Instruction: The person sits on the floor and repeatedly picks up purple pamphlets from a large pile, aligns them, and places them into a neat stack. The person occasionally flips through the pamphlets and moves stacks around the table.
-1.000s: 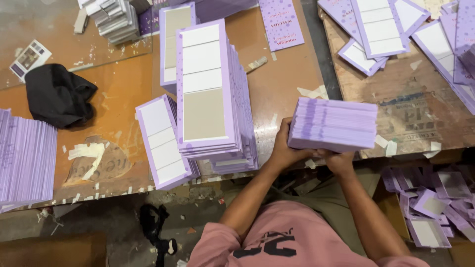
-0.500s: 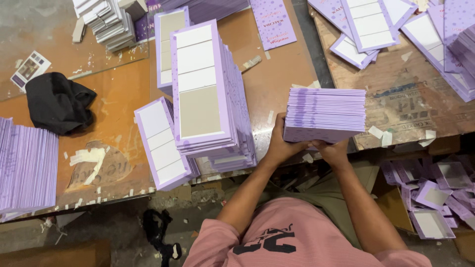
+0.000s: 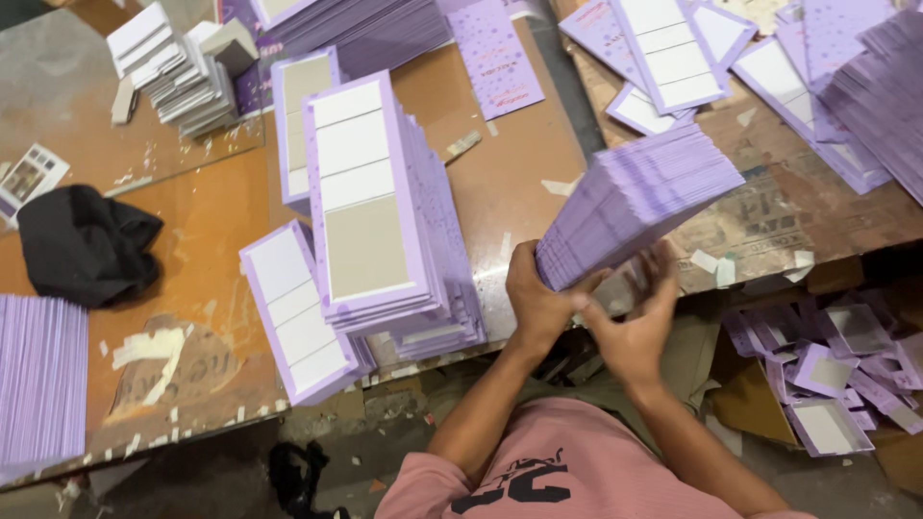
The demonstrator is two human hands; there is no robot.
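Near the front edge of the tabletop [image 3: 500, 207], the person holds a thick stack of purple cards [image 3: 635, 197] tilted upward, its far end raised toward the right and its near end low between both hands. The left hand [image 3: 534, 298] closes its grip on the lower left corner, thumb on top and fingers underneath, while the right hand [image 3: 635, 327] cups the bottom of the same end with fingers spread against the card edges. Both grips are therefore shut on the stack, which hangs above the gap between the orange board and the brown board [image 3: 769, 202] to the right. To do this step well, the judgement is that the hands should squeeze the near end firmly and evenly, since the free far end looks fanned and the loose cards could slide apart. Keeping the stack's edges squared against the palm would help, as would keeping it apart from the tall pile of panelled sheets [image 3: 375, 202] just to the left, which leans slightly and could be knocked. A black cloth [image 3: 87, 245] lies well away on the left, and a heap of purple scraps [image 3: 836, 370] sits below the tabletop on the right.
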